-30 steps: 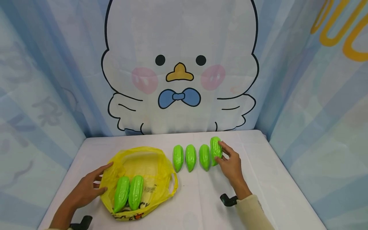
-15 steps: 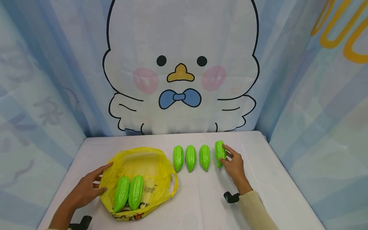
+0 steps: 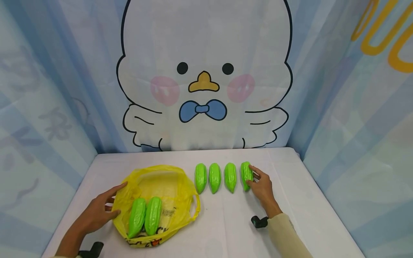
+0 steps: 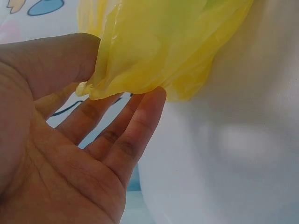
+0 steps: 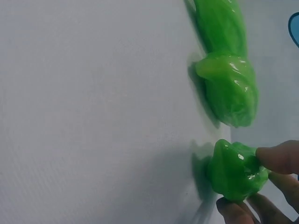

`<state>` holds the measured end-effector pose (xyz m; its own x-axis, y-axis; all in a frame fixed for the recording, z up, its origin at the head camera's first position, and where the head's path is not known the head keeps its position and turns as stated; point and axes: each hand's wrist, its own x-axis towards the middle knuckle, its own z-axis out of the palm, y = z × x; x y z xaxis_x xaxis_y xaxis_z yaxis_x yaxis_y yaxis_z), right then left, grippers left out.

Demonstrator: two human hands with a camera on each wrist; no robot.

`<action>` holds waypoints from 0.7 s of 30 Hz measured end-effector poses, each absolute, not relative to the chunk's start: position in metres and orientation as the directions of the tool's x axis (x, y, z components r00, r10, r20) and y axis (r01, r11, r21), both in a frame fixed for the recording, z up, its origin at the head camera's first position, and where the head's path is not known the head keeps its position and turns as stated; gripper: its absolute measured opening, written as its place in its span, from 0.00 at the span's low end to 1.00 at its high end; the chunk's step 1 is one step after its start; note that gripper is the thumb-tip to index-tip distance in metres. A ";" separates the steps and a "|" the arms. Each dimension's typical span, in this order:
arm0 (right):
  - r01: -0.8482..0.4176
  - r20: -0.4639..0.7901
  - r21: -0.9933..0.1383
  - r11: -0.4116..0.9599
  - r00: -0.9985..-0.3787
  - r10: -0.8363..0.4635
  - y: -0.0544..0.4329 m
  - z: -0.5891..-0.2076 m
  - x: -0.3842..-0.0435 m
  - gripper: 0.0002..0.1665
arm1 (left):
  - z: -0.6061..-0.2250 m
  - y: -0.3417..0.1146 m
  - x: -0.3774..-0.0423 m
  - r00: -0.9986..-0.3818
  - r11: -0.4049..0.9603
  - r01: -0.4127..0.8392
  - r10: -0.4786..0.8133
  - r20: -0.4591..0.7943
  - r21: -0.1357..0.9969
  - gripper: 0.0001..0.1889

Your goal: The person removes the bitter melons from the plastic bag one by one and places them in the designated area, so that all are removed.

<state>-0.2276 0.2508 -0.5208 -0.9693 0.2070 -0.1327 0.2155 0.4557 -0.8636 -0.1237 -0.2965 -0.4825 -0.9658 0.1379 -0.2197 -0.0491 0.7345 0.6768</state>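
Note:
My right hand (image 3: 262, 184) pinches a glossy green ribbed fruit (image 3: 246, 175), thumb on one side and fingers on the other; in the right wrist view the held green ribbed fruit (image 5: 236, 170) is seen end-on, close over the white cloth. To its left, three matching green fruits (image 3: 230, 177) lie in a row, pointed ends towards me. At the left, a yellow plastic bag (image 3: 155, 173) lies with its mouth spread wide, and two more green fruits (image 3: 153, 215) are inside. My left hand (image 3: 96, 211) holds the bag's left edge between thumb and fingers (image 4: 140, 121).
A white cloth covers the table (image 3: 213, 229). Behind it hangs a curtain (image 3: 203, 43) with a cartoon bird, and blue-patterned curtains (image 3: 361, 143) enclose both sides. The bag's handle loop (image 3: 195, 207) sticks out to the right, below the row's left end.
My right hand has moved the fruit it holds slightly right and towards me, widening the gap from the row and bringing it about level. The left hand and bag have stayed put.

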 end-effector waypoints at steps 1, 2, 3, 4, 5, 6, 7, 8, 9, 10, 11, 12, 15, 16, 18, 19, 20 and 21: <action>0.215 -0.132 -0.863 0.457 -0.969 0.207 0.251 -0.521 -0.228 0.42 | -0.482 -0.296 -0.124 -0.965 0.734 -0.050 0.138 -0.221 0.677 0.49; 0.214 -0.131 -0.862 0.459 -0.970 0.206 0.251 -0.521 -0.228 0.42 | -0.482 -0.296 -0.124 -0.965 0.734 -0.051 0.138 -0.222 0.677 0.49; 0.213 -0.131 -0.862 0.460 -0.970 0.204 0.250 -0.521 -0.228 0.42 | -0.482 -0.296 -0.125 -0.965 0.735 -0.051 0.137 -0.223 0.676 0.49; 0.214 -0.132 -0.861 0.462 -0.970 0.204 0.250 -0.521 -0.228 0.42 | -0.481 -0.296 -0.125 -0.965 0.736 -0.053 0.136 -0.224 0.675 0.49; 0.218 -0.135 -0.858 0.465 -0.969 0.205 0.250 -0.521 -0.228 0.42 | -0.481 -0.296 -0.125 -0.965 0.736 -0.053 0.135 -0.224 0.674 0.49; 0.222 -0.140 -0.856 0.467 -0.969 0.204 0.250 -0.520 -0.228 0.42 | -0.481 -0.296 -0.125 -0.965 0.736 -0.051 0.137 -0.223 0.675 0.49; 0.225 -0.143 -0.854 0.470 -0.969 0.203 0.249 -0.519 -0.228 0.42 | -0.481 -0.296 -0.125 -0.965 0.737 -0.052 0.136 -0.224 0.674 0.49; 0.226 -0.146 -0.850 0.475 -0.969 0.199 0.249 -0.519 -0.228 0.41 | -0.480 -0.296 -0.125 -0.965 0.738 -0.050 0.137 -0.223 0.673 0.49; 0.228 -0.149 -0.848 0.478 -0.969 0.197 0.249 -0.519 -0.229 0.41 | -0.480 -0.296 -0.125 -0.966 0.737 -0.049 0.137 -0.221 0.674 0.48; 0.229 -0.151 -0.845 0.483 -0.969 0.196 0.249 -0.519 -0.229 0.41 | -0.480 -0.295 -0.125 -0.966 0.736 -0.047 0.138 -0.218 0.675 0.48; 0.230 -0.153 -0.843 0.486 -0.969 0.193 0.249 -0.519 -0.230 0.41 | -0.480 -0.295 -0.125 -0.967 0.737 -0.044 0.139 -0.215 0.675 0.48; 0.228 -0.152 -0.842 0.490 -0.970 0.190 0.249 -0.519 -0.230 0.41 | -0.480 -0.295 -0.125 -0.967 0.736 -0.040 0.141 -0.210 0.676 0.48; 0.228 -0.153 -0.837 0.497 -0.970 0.188 0.251 -0.518 -0.232 0.41 | -0.480 -0.295 -0.124 -0.969 0.733 -0.030 0.146 -0.200 0.679 0.48; 0.231 -0.155 -0.835 0.499 -0.970 0.188 0.251 -0.518 -0.232 0.41 | -0.480 -0.295 -0.124 -0.969 0.734 -0.029 0.145 -0.198 0.679 0.48; 0.231 -0.157 -0.834 0.500 -0.970 0.187 0.251 -0.518 -0.232 0.41 | -0.480 -0.296 -0.124 -0.969 0.736 -0.026 0.147 -0.198 0.677 0.48; 0.231 -0.158 -0.835 0.500 -0.970 0.185 0.251 -0.519 -0.233 0.42 | -0.480 -0.296 -0.124 -0.969 0.737 -0.027 0.147 -0.200 0.676 0.48; 0.231 -0.159 -0.836 0.498 -0.970 0.183 0.250 -0.519 -0.233 0.42 | -0.481 -0.296 -0.123 -0.969 0.737 -0.035 0.141 -0.204 0.675 0.48; 0.232 -0.160 -0.835 0.498 -0.970 0.184 0.250 -0.519 -0.233 0.42 | -0.481 -0.296 -0.123 -0.968 0.738 -0.036 0.142 -0.207 0.674 0.48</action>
<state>-0.2325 0.2497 -0.5189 -0.9698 0.1836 -0.1604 0.2324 0.4980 -0.8355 -0.1229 -0.2962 -0.4809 -0.9681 0.1418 -0.2066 -0.0358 0.7378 0.6741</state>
